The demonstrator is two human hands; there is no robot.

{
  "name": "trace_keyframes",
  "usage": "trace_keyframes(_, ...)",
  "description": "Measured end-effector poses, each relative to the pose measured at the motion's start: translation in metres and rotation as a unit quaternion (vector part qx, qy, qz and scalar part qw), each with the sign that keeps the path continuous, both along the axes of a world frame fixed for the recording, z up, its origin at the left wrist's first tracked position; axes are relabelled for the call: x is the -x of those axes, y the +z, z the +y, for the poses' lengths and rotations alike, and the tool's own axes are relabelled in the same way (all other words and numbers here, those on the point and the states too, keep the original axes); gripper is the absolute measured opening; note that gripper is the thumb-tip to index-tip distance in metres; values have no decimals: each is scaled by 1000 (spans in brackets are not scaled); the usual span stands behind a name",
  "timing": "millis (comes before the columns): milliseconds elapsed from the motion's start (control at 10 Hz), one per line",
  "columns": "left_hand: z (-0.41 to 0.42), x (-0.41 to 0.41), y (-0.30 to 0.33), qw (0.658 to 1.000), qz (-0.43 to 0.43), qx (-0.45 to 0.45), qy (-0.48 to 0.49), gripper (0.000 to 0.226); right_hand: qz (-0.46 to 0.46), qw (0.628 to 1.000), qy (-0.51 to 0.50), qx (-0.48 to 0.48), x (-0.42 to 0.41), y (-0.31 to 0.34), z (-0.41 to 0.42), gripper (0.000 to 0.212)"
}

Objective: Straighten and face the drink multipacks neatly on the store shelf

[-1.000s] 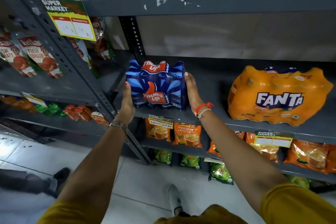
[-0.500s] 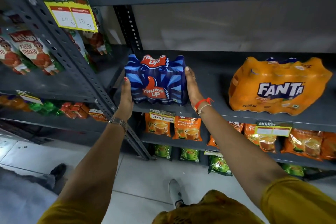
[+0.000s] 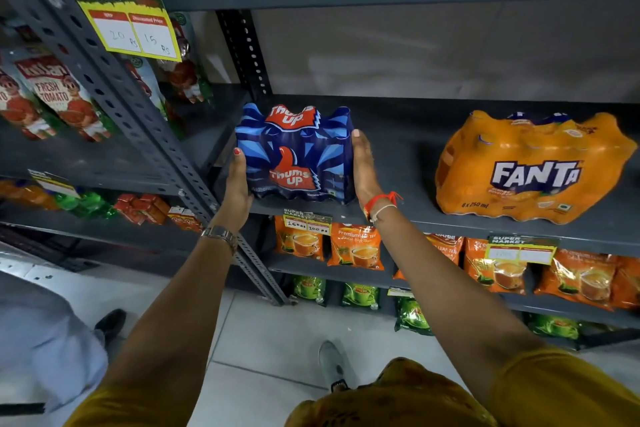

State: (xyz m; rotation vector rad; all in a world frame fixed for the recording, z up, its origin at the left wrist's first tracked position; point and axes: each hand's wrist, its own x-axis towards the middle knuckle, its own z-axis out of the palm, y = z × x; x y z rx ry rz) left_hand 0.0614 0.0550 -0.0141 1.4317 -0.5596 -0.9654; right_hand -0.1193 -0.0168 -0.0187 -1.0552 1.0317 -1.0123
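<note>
Facing step, judged in progress. The left hand (image 3: 239,180) and right hand (image 3: 363,166) lie flat and open-palmed against opposite sides of the blue Thums Up multipack (image 3: 294,152), clamping it between them at frame centre, near the front edge of the grey metal shelf (image 3: 398,149). Its label faces outward. The orange Fanta multipack (image 3: 530,166), centre right, sits well apart and slightly skewed; the next move probably calls for releasing the blue pack and squaring this one. Tea pouches (image 3: 355,248) fill the shelf below; pale floor tiles (image 3: 249,340) show at the bottom.
</note>
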Motion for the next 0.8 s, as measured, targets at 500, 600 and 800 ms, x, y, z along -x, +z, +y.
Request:
trace_keyframes(500,-1,4,2,1000,-10,-8,16,58,-17,1000,16,-1,6,5,2,54)
trace_keyframes(600,0,7,5,1000,-5,3,20,57,-20,999,31,-1,8,6,2,53)
trace_keyframes(800,11,16,-1,980,-143,27,135,58,51,998,9,40,17,1,18,75)
